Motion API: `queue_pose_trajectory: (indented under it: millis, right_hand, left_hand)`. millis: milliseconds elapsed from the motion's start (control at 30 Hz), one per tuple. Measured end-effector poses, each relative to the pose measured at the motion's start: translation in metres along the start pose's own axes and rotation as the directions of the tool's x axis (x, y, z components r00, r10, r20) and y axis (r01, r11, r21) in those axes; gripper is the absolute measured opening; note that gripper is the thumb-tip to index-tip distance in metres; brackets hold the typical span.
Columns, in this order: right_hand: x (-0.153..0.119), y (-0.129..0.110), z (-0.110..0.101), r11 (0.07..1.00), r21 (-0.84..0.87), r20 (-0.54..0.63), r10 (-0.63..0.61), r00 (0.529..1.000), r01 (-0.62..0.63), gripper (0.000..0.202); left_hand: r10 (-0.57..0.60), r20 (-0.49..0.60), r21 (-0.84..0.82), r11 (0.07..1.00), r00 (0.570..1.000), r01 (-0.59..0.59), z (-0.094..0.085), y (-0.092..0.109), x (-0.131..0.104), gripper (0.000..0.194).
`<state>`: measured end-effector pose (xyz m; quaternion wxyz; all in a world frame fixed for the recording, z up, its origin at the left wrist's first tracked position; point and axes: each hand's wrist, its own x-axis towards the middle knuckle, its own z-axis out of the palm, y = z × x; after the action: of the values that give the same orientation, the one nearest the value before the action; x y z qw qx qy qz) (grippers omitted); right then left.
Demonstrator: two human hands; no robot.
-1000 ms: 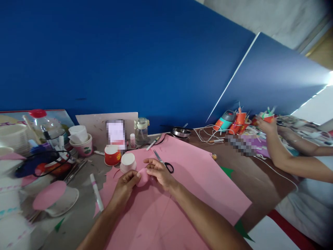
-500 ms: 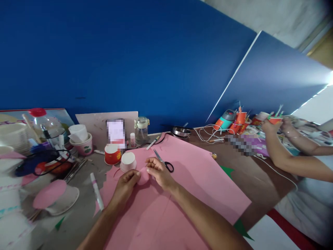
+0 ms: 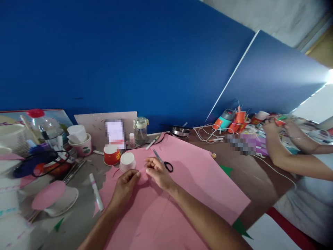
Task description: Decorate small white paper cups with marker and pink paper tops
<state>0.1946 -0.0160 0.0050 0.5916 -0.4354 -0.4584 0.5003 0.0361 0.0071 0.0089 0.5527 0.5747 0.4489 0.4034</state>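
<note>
1. The left hand (image 3: 126, 183) has its thumb and forefinger pinched together on the left edge of a small pink paper disc (image 3: 142, 178); its other fingers are curled in.
2. The right hand (image 3: 158, 173) has its thumb and forefinger closed at the disc's right edge, with its other fingers loosely bent.
3. The disc is between the two hands, above a large pink sheet (image 3: 197, 170) spread over the counter (image 3: 83, 198). Whether it touches the sheet is hard to tell.
4. Scissors (image 3: 164, 162) with black handles lie on the sheet just beyond the right hand, blades pointing away from the person.
5. A white cup (image 3: 127, 160) stands upside down just beyond the left hand, with a red cup (image 3: 111, 155) beside it to the left.
6. A white marker (image 3: 96, 192) lies left of the left forearm. Farther left, a pink disc (image 3: 49, 195) covers the base of a tipped paper bowl (image 3: 63, 202).
7. Well to the right, a co-worker's hand (image 3: 271, 126) is at another red cup (image 3: 280, 122).
</note>
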Motion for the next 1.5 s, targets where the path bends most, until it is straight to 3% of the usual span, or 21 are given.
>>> queue_pose_trajectory:
  millis: [200,400,533,667,833,900,967,1033,1200,1300,1500]
  right_hand:
    - [0.001,-0.003,-0.001,0.989,0.109,0.019,0.097,0.995,-0.098,0.038]
    - [0.006,0.006,0.004,0.913,0.406,-0.232,0.148,0.961,-0.043,0.037]
    - [0.006,0.013,0.013,0.881,0.474,-0.276,0.167,0.946,-0.017,0.035]
    - [0.002,0.019,0.021,0.893,0.449,-0.262,0.152,0.953,-0.019,0.033]
    - [-0.001,0.023,0.023,0.903,0.429,-0.221,0.133,0.966,-0.026,0.031]
    - [-0.002,0.021,0.02,0.96,0.278,-0.213,0.075,0.974,-0.013,0.026]
    - [-0.001,0.018,0.014,0.998,-0.054,-0.217,-0.028,0.976,0.016,0.02]
    - [0.003,0.012,0.002,0.924,-0.381,-0.221,-0.119,0.968,0.027,0.019]
    - [0.015,0.0,-0.036,0.694,-0.719,-0.25,-0.198,0.948,-0.044,0.015]
    - [0.017,-0.004,-0.047,0.484,-0.866,-0.232,-0.165,0.959,-0.126,0.011]
    - [0.011,-0.013,-0.041,0.122,-0.973,-0.209,-0.087,0.974,-0.198,0.019]
  left_hand:
    - [-0.016,-0.004,-0.059,0.998,1.0,0.016,0.0,0.004,-0.001,0.028]
    - [-0.114,0.058,-0.306,0.944,0.992,0.127,0.002,0.005,-0.001,0.036]
    - [-0.144,0.119,-0.345,0.922,0.982,0.177,0.005,0.001,-0.001,0.038]
    - [-0.182,0.123,-0.398,0.892,0.976,0.217,0.006,0.001,-0.002,0.033]
    - [-0.229,0.049,-0.438,0.87,0.972,0.227,0.005,0.005,-0.002,0.031]
    - [-0.243,0.043,-0.472,0.85,0.969,0.234,0.004,0.006,-0.002,0.03]
    - [-0.253,0.064,-0.509,0.824,0.965,0.25,0.003,0.007,-0.002,0.029]
    - [-0.261,0.1,-0.538,0.798,0.96,0.273,0.003,0.005,-0.002,0.028]
    - [-0.23,0.122,-0.614,0.747,0.965,0.255,0.003,0.001,0.001,0.026]
    - [-0.219,0.124,-0.636,0.731,0.968,0.247,0.002,0.0,0.002,0.026]
    - [-0.219,0.109,-0.69,0.685,0.97,0.232,0.0,-0.005,0.005,0.028]
